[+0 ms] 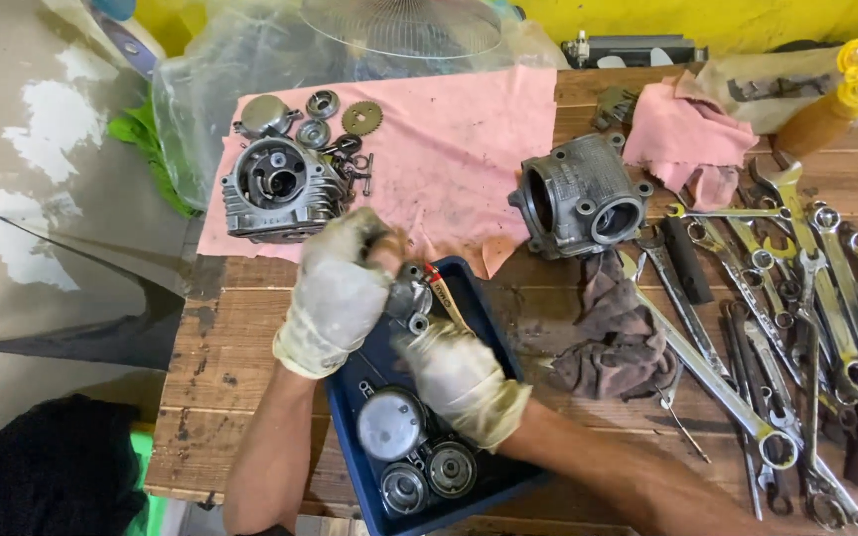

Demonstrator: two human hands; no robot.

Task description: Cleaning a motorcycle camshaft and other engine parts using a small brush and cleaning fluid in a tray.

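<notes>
Metal part point(407, 294), small and grey, sits between your two gloved hands above the far end of the blue tray point(469, 298). Your left hand point(335, 293) is curled around it from the left, fingers closed on the piece. Your right hand point(461, 377) is closed around the wooden handle of a brush point(439, 288) whose tip meets the part. Round metal covers point(389, 425) lie in the tray just under your right wrist.

Beyond your hands, a finned engine head point(275, 189) rests on the pink cloth point(449, 139), with small gears and caps point(335, 119) beside it. A grey cylinder block point(583, 194) stands at the cloth's right edge, near a dark rag point(613, 337). Wrenches point(786, 298) are spread over the right side of the wooden table point(230, 337), well apart from your hands.
</notes>
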